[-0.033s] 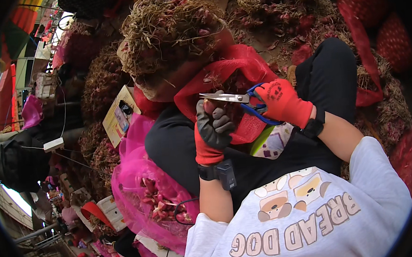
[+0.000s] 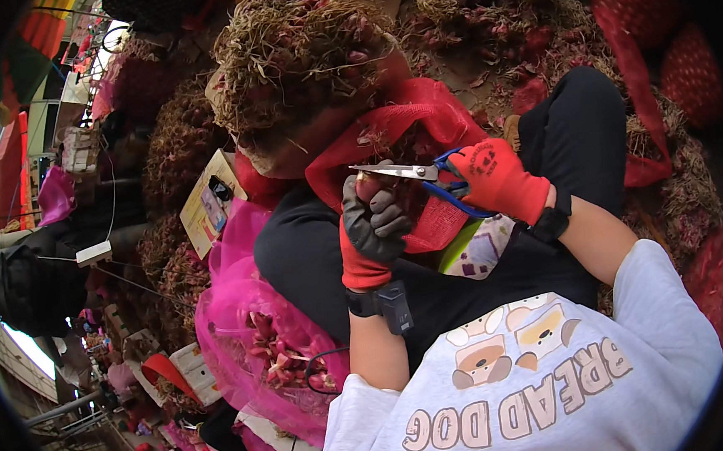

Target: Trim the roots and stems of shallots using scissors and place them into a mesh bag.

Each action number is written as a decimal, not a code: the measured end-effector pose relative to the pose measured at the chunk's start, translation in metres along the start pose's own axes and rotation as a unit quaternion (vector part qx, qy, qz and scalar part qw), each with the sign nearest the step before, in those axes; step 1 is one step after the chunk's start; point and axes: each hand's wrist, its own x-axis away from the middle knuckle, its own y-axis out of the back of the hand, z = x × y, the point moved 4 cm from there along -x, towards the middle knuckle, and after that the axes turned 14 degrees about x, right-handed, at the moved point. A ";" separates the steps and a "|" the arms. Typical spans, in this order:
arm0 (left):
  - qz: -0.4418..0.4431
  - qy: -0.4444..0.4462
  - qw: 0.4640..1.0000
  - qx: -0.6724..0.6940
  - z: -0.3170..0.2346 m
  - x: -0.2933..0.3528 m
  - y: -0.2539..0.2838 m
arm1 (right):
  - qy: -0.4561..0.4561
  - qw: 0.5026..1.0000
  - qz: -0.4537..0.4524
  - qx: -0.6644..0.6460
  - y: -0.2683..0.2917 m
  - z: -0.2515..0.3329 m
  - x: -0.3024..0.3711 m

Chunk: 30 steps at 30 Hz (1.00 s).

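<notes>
In my left hand (image 2: pixel 373 225), gloved in red with dark grey fingers, a reddish shallot (image 2: pixel 368 186) is pinched upright between thumb and fingers. My right hand (image 2: pixel 497 181), in a red glove, grips the blue handles of a pair of scissors (image 2: pixel 412 172). The metal blades point left across the top of the shallot, close to my left fingertips. Whether they touch it I cannot tell. Beneath and behind both hands, an opened red mesh bag (image 2: pixel 430 107) lies between my legs, with dark contents partly hidden.
Beyond the red bag rises a heaped sack of dried shallots (image 2: pixel 299 54). By my left knee stands a pink mesh bag (image 2: pixel 225 319) with trimmed shallots inside. A cardboard piece (image 2: pixel 199 222) holds a phone. More shallots (image 2: pixel 489 15) lie ahead; full red mesh sacks (image 2: pixel 691 81) stand right.
My left hand has turned very slightly, and a little more of the shallot shows below the blades. The right hand and scissors look nearly the same.
</notes>
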 end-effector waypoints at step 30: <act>0.001 -0.023 0.999 -0.041 -0.008 0.003 0.010 | -0.006 0.988 -0.145 0.046 0.023 -0.001 0.004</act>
